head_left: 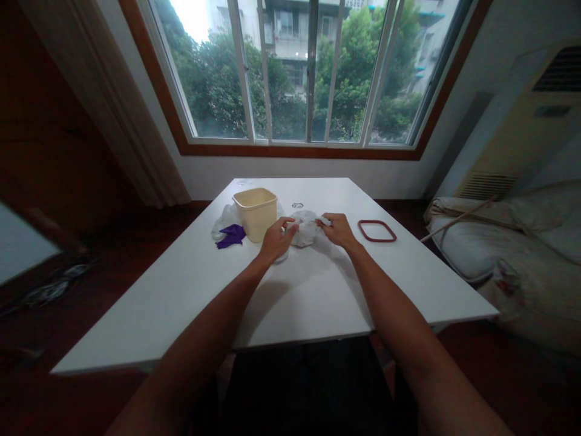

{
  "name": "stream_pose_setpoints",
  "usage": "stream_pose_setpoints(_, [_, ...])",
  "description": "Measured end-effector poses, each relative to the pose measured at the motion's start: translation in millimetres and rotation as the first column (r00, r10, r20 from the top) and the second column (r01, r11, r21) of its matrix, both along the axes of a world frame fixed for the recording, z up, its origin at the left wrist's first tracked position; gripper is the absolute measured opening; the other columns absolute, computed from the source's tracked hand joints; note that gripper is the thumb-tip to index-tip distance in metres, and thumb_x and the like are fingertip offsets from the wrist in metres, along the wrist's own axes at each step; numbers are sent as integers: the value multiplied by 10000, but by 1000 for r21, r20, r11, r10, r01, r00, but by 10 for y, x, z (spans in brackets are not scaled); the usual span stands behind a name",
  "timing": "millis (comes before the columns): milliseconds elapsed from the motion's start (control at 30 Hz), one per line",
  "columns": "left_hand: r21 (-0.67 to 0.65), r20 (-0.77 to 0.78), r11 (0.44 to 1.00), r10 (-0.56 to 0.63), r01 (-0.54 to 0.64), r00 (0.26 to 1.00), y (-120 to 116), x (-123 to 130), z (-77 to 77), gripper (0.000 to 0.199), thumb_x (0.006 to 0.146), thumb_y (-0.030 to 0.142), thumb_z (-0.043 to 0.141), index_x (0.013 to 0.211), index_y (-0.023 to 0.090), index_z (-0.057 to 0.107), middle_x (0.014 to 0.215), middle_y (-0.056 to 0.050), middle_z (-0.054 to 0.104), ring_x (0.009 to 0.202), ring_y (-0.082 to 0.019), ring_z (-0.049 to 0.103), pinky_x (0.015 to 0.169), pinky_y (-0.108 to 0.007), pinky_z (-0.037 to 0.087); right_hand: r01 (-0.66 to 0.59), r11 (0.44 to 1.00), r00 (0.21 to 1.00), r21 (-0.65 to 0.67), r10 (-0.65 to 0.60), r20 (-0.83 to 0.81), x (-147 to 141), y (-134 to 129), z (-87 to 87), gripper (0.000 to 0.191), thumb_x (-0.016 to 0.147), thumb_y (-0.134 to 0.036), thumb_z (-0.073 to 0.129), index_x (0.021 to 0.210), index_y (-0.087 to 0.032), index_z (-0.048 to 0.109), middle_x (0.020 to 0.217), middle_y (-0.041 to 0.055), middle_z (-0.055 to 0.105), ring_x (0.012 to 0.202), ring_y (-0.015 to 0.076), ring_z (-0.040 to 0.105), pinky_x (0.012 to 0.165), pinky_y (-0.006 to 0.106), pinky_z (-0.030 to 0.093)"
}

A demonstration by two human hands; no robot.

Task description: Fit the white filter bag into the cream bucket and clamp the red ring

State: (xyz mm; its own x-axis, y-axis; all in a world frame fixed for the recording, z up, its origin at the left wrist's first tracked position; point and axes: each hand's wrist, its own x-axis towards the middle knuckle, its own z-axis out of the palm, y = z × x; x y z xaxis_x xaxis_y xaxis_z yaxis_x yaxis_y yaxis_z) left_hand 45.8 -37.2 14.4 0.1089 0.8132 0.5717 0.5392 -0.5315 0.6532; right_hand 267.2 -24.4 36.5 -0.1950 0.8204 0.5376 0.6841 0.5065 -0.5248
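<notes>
A crumpled white plastic bag (305,231) is stretched between my two hands, just above the white table. My left hand (278,237) pinches its left side, and part of the bag hangs below that hand. On the other side, my right hand (336,229) is closed on a twisted end of the bag. Just left of my left hand stands a cream-coloured square bin (258,213), upright with its top uncovered. To the right of my right hand lies a dark red, rounded-square ring (377,231), flat on the table.
A purple piece of plastic (231,236) and more clear-white plastic (219,223) lie beside the bin. The white table (181,303) reaches toward a window at the far side. Cloth-covered bedding (521,260) is heaped at the right, past the table edge.
</notes>
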Motion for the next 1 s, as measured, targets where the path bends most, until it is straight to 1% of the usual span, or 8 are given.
stream_pose_setpoints(167, [51,-175,999,8,1,984,41,-75,-5,431,934,537,462,845,190,701,831,-59,705,769,-193,602,722,-287,406,191,982,981,-5,-191,-25,236,127,-92,190,796,-232,569,790,-180,751,770,43,729,724,173,601,644,247,387])
stream_pose_setpoints(267, [34,-298,997,71,-64,952,79,-90,-44,471,948,554,427,757,204,677,761,-67,688,727,-202,596,672,-289,373,267,962,964,-62,-267,11,327,213,-188,203,749,-173,572,809,-186,766,802,54,749,755,184,625,645,249,391])
stream_pose_setpoints(433, [-35,-307,990,123,-140,944,125,-76,-104,454,932,553,445,724,206,650,733,-78,676,699,-217,591,636,-292,355,339,934,941,-112,-334,59,346,281,-275,192,756,-195,578,807,-191,763,819,70,751,747,185,622,638,252,383])
stream_pose_setpoints(567, [-174,-45,983,54,-61,998,140,-47,-196,391,879,509,511,672,192,609,684,-52,647,696,-205,577,673,-298,388,292,952,954,-92,-297,-43,238,229,-244,168,804,-244,561,815,-195,721,785,45,721,720,171,603,639,243,394])
stream_pose_setpoints(667, [-257,140,966,35,2,990,130,-20,-268,361,834,512,533,715,181,614,698,-53,662,691,-201,594,655,-297,418,156,986,966,-52,-163,-203,80,125,-178,191,861,-294,507,888,-201,672,766,8,686,672,157,587,631,239,416])
stream_pose_setpoints(767, [-340,288,934,-8,110,958,89,27,-299,397,829,549,513,838,167,620,714,-53,689,604,-181,593,578,-286,432,46,997,983,61,-34,-178,-107,-4,-107,178,837,-242,502,949,-205,635,852,11,680,750,167,599,708,254,444])
stream_pose_setpoints(900, [-430,650,805,-37,408,759,37,139,-254,418,804,562,577,918,160,602,755,-53,698,542,-155,568,538,-295,459,-90,980,996,179,88,18,-302,-140,-69,296,733,-133,505,997,-192,627,1032,66,666,945,208,600,856,294,452])
stream_pose_setpoints(1000, [-351,785,776,-62,525,616,30,228,-200,476,820,623,565,890,154,606,791,-70,692,650,-168,627,623,-305,515,-164,977,978,140,142,151,-393,-197,-85,337,692,-115,522,1001,-193,634,1081,75,643,954,216,602,853,298,464])
